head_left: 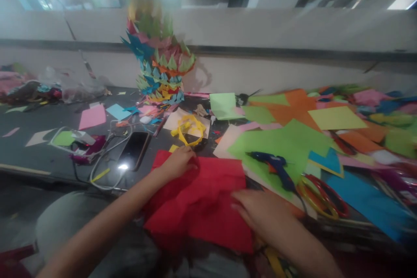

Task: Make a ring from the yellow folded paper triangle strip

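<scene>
A crumpled red paper sheet point(205, 202) lies at the near edge of the dark table point(48, 156). My left hand point(177, 163) rests on its upper left corner with the fingers curled onto the paper. My right hand point(260, 213) lies flat on its right side, fingers stretched toward the left. A blue glue gun point(276, 169) sits just right of the sheet on green paper point(280, 143). Above the left hand is a yellow paper ring point(190, 130).
A tall multicoloured folded-paper tower point(159, 67) stands at the back by the wall. A black phone point(134, 150) and white cable point(104, 160) lie left of the red sheet. Scissors point(246, 97), red and yellow rings point(321, 197) and many coloured sheets cover the right side.
</scene>
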`<state>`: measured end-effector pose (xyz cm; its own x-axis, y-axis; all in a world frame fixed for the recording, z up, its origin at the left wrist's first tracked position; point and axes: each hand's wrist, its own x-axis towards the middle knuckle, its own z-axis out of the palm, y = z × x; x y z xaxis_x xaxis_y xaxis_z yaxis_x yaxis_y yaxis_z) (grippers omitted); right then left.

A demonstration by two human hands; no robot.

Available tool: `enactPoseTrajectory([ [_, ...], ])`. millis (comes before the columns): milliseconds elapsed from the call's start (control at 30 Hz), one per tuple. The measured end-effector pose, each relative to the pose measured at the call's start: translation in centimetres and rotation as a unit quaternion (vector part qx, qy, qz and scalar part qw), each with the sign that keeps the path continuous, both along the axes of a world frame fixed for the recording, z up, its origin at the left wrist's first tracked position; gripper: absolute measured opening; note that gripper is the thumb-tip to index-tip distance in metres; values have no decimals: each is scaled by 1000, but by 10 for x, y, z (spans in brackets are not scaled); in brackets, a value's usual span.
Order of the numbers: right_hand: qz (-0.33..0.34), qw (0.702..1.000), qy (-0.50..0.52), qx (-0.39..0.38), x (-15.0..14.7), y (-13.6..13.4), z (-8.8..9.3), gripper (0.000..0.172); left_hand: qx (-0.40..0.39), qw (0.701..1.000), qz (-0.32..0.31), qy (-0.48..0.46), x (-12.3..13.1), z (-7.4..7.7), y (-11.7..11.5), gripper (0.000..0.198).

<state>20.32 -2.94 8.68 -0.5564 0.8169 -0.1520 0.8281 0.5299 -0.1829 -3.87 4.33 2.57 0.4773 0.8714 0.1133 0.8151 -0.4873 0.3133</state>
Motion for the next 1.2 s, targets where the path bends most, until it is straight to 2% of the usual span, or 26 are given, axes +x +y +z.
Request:
enactPoseTrajectory([
  [67,26,996,-22,88,-27,19,11,19,-5,1000,-13,6,3,13,-2,11],
  [133,40,988,-31,143,-49,41,17,23,-6,1000,-14,11,5,28,-9,15],
  [200,83,992,-36,92,-62,59,20,23,-4,1000,-9,19,4,44,-20,17],
  [267,127,992,-8,-6,-67,69,24,24,-5,1000,-12,28,-1,59,-32,20],
  [333,159,982,51,-86,-65,69,30,28,-14,999,-20,21,-8,71,-42,21],
  [467,181,956,164,-160,-54,53,44,36,-53,997,-36,-49,-19,85,-60,24],
  [633,79,946,263,-171,-35,42,42,34,-64,989,55,-119,-28,90,-66,28],
  [767,-24,943,310,-115,-15,44,27,33,6,982,137,-131,-43,89,-58,29],
  [900,-157,916,361,-78,12,44,14,37,63,958,253,-120,-71,84,-49,29],
  [1033,-276,878,383,-82,40,37,11,41,111,922,353,-111,-111,79,-33,25],
  [1167,-364,826,417,-104,56,24,16,30,129,911,374,-120,-152,76,-1,25],
  [1200,-376,815,429,-100,57,22,17,28,97,932,321,-138,-158,75,9,28],
])
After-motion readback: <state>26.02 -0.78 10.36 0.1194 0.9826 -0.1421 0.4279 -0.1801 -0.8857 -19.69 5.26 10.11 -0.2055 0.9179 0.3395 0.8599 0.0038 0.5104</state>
